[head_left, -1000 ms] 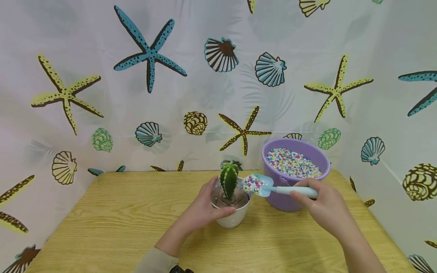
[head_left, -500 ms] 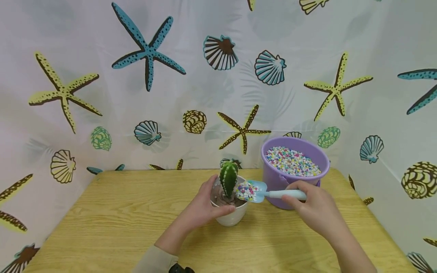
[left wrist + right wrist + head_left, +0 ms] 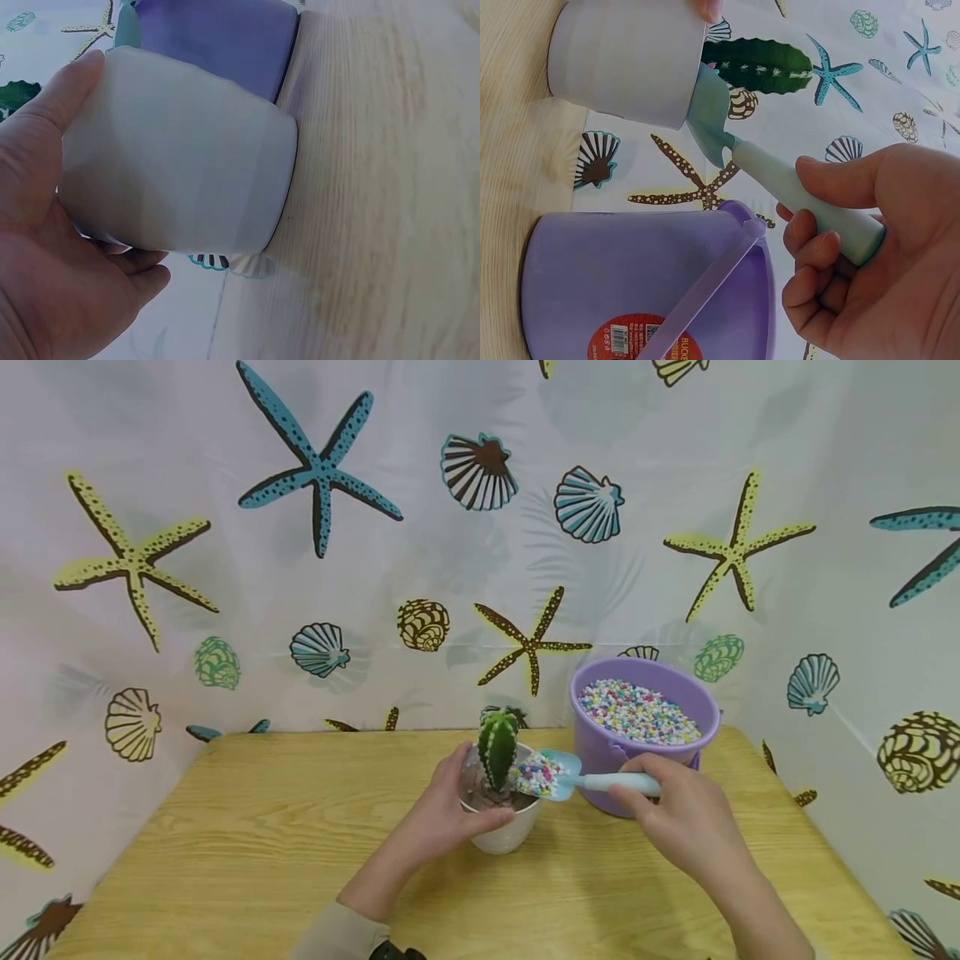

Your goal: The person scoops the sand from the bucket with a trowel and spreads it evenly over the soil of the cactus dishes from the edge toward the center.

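Observation:
A green cactus (image 3: 497,750) stands upright in a white flowerpot (image 3: 502,838), brown-grey soil showing round its base. My left hand (image 3: 448,802) grips the pot by its rim, thumb at the near side and fingers round the left; the left wrist view shows the pot wall (image 3: 180,154) from close by. With my right hand (image 3: 678,810) I hold the pale handle of a light blue hand trowel (image 3: 567,777). Its blade carries several white, pink, yellow and blue pebbles (image 3: 536,774) and lies across the pot's right rim beside the cactus. In the right wrist view the trowel (image 3: 769,176) tilts over the rim.
A purple bucket (image 3: 592,739), nearly full of the same coloured pebbles (image 3: 637,712), stands behind and right of the pot. Its handle (image 3: 705,292) hangs down the outside. A patterned curtain (image 3: 420,552) encloses the wooden table (image 3: 285,827) at the back and sides.
My right hand has brought the loaded trowel leftward, from the pot's right edge to over the soil next to the cactus. My left hand keeps its hold on the pot.

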Available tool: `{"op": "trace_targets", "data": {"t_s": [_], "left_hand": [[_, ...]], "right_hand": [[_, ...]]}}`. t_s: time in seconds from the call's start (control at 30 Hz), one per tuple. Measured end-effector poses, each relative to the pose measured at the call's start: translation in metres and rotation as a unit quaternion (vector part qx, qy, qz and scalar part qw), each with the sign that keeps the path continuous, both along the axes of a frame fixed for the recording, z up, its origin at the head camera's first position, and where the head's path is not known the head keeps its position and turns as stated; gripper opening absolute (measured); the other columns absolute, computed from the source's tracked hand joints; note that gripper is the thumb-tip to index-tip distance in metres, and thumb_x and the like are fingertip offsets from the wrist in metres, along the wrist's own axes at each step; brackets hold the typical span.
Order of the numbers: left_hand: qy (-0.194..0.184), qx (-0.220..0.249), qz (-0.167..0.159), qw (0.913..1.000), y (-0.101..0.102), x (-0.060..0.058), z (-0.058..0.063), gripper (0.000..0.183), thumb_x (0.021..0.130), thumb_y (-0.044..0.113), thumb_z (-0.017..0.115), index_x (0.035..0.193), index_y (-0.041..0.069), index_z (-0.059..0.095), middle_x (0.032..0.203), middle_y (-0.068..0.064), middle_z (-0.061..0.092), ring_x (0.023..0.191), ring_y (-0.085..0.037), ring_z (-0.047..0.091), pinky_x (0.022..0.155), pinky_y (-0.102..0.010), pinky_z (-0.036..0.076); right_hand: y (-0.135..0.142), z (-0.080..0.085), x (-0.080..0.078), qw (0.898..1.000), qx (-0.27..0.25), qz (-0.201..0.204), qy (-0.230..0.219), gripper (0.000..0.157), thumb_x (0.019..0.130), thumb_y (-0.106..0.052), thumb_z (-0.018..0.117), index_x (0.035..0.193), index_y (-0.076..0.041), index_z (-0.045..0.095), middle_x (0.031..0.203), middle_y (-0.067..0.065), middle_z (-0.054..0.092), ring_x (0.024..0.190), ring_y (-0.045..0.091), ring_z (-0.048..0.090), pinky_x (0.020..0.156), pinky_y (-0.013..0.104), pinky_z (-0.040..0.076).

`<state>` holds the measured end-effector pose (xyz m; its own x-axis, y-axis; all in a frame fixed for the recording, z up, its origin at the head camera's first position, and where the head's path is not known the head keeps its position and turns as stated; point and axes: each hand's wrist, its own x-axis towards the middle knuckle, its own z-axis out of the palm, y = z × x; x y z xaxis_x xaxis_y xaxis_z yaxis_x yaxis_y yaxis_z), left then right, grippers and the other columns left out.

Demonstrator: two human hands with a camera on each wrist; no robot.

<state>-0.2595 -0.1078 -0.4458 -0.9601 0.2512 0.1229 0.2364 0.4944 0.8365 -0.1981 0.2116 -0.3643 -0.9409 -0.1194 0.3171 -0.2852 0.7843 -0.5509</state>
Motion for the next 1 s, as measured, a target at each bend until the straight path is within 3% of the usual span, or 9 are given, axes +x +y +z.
{"op": "trace_targets", "data": {"t_s": [0.33,0.57,0.73,1.0], "left_hand": [[0.004,0.011,0.045,0.9989,0.009,0.006,0.002,0.129,0.085,0.052,0.097,0.175,0.004,0.019,0.171,-0.033,0.027,0.153,-0.052,0.040,0.123,-0.069,0.036],[-0.031,0.026,0.021,0.9990,0.001,0.009,0.004,0.130,0.087,0.048,0.096,0.177,0.009,0.011,0.178,-0.029,0.014,0.160,-0.051,0.027,0.127,-0.068,0.029],[-0.049,0.032,0.012,0.9982,-0.004,0.013,0.009,0.129,0.087,0.046,0.096,0.178,0.012,0.011,0.179,-0.027,0.016,0.161,-0.051,0.027,0.127,-0.069,0.028],[-0.004,0.025,0.042,0.9988,0.005,0.016,0.002,0.129,0.085,0.044,0.098,0.177,0.009,0.015,0.174,-0.032,0.020,0.157,-0.053,0.032,0.124,-0.069,0.033]], "right_hand": [[-0.008,0.002,-0.001,0.997,0.039,-0.008,0.062,0.016,0.100,-0.028,0.084,0.108,-0.015,0.079,0.093,-0.006,0.073,0.074,0.014,0.058,0.069,0.040,0.050],[-0.012,0.002,0.001,0.996,0.045,-0.004,0.073,0.014,0.099,-0.026,0.086,0.103,-0.015,0.078,0.091,-0.007,0.072,0.073,0.013,0.059,0.069,0.041,0.051],[-0.013,0.000,0.001,0.995,0.050,-0.005,0.081,0.014,0.098,-0.024,0.087,0.102,-0.014,0.078,0.090,-0.006,0.072,0.072,0.014,0.059,0.068,0.041,0.052],[-0.012,-0.001,0.003,0.993,0.057,-0.009,0.099,0.016,0.097,-0.024,0.088,0.104,-0.013,0.079,0.092,-0.004,0.074,0.074,0.014,0.060,0.066,0.044,0.054]]}}
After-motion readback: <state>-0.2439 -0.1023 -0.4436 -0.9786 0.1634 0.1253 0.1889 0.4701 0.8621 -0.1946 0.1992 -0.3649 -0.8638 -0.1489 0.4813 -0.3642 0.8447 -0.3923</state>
